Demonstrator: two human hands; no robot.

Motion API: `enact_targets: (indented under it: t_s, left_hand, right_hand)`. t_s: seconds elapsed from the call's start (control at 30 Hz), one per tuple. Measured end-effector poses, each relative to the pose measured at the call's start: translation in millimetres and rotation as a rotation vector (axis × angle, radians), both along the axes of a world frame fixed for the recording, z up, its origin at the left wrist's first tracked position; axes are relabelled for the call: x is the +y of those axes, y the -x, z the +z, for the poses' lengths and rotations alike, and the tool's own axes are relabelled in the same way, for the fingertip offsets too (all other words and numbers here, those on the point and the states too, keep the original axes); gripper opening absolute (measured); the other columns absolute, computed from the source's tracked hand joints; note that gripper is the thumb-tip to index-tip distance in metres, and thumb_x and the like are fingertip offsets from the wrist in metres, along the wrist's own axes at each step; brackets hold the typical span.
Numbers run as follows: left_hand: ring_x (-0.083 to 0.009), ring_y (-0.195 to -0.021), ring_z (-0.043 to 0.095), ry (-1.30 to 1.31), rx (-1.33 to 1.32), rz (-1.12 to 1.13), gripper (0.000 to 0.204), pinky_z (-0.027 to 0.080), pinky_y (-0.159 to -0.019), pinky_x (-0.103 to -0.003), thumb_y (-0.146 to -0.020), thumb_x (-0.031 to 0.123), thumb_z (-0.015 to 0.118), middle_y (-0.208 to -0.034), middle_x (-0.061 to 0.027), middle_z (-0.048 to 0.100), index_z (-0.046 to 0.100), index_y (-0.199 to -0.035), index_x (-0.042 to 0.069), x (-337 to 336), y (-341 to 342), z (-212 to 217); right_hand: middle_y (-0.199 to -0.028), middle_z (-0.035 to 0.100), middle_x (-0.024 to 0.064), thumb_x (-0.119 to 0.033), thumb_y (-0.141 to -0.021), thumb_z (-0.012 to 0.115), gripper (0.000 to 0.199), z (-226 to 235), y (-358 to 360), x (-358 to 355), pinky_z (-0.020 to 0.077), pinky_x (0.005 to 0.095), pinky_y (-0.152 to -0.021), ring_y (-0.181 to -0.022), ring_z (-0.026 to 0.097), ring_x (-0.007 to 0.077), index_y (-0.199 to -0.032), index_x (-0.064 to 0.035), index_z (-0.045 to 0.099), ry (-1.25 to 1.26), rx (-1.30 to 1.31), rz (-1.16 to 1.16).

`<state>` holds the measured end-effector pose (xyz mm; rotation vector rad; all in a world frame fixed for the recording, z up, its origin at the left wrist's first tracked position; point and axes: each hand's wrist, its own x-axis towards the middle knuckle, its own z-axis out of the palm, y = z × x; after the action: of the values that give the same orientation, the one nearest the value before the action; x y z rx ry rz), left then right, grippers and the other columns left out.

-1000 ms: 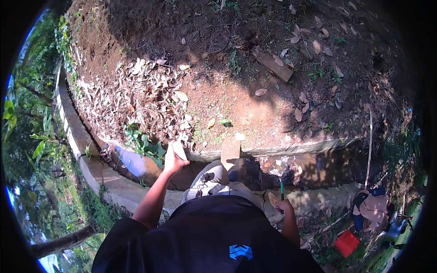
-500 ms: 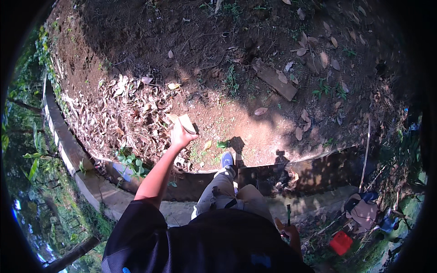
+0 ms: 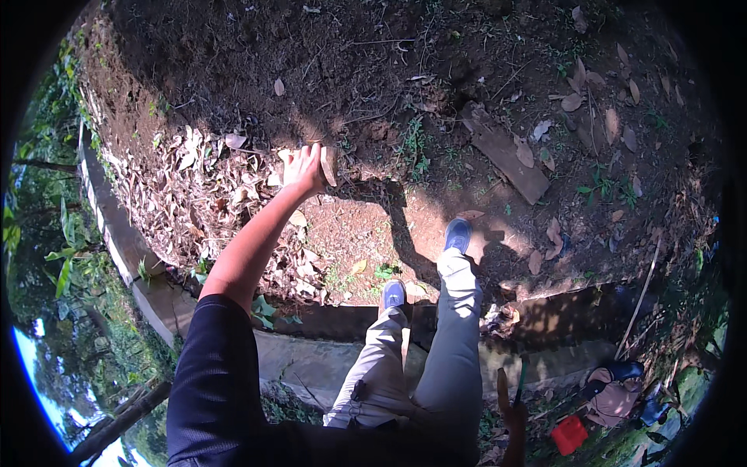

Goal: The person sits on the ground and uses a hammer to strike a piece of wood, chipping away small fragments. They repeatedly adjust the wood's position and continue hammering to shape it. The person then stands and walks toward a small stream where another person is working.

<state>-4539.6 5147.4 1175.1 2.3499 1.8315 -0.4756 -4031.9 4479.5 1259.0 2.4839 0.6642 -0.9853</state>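
The left hand (image 3: 303,170), stretched forward over the dry leaf litter, is closed around a short pale wooden stake (image 3: 329,165) that stands roughly upright just to its right (the right hand (image 3: 510,416) hangs low, grip unclear).

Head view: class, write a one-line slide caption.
Left hand raised, gripping a pale flat piece over leaf litter; feet on bare soil.

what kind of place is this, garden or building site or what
Most likely an outdoor garden plot or planted slope: bare brown soil strewn with dry fallen leaves, edged by a low grey concrete kerb, with green foliage beyond. A weathered wooden plank lies on the dirt.
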Motion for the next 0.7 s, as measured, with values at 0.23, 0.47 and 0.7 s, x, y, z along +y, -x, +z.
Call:
enact_targets:
  t_s: [0.23, 0.47, 0.7]
  left_hand:
    - [-0.0305, -0.121, 0.052, -0.17, -0.015, -0.052, 0.08, 0.039, -0.098, -0.05, -0.07, 0.018, 0.078, -0.123, -0.011, 0.052, 0.041, -0.141, 0.018, 67.3, -1.1, -134.6]
    - [-0.0324, -0.134, 0.04, -0.306, 0.158, -0.182, 0.079, 0.032, -0.107, -0.052, -0.082, 0.006, 0.064, -0.144, -0.0166, 0.042, 0.032, -0.152, 0.025, 91.4, -39.6, -240.0]
    - [-0.0394, -0.122, 0.048, -0.264, -0.129, -0.048, 0.095, 0.045, -0.1, -0.049, -0.064, 0.015, 0.087, -0.134, -0.0179, 0.046, 0.039, -0.146, 0.021, 73.0, -46.9, -246.6]
  right_hand:
    - [-0.083, 0.066, 0.0245, -0.046, -0.089, 0.065, 0.048, -69.2, -22.8, 120.2, 0.0495, 0.054, -0.074, -0.084, 0.066, 0.0457, -0.087, 0.0022, 0.062, -0.085, 0.093, 0.052]
    - [-0.083, 0.066, 0.0242, -0.031, -0.091, 0.063, 0.034, -94.9, -29.7, 176.6, 0.0499, 0.0527, -0.074, -0.082, 0.066, 0.0453, -0.092, 0.0029, 0.063, -0.114, 0.147, 0.017]
    - [-0.084, 0.065, 0.0241, -0.032, -0.089, 0.063, 0.035, -113.1, -38.5, 135.8, 0.0496, 0.0512, -0.075, -0.084, 0.065, 0.0449, -0.097, 0.0025, 0.063, -0.153, 0.103, -0.035]
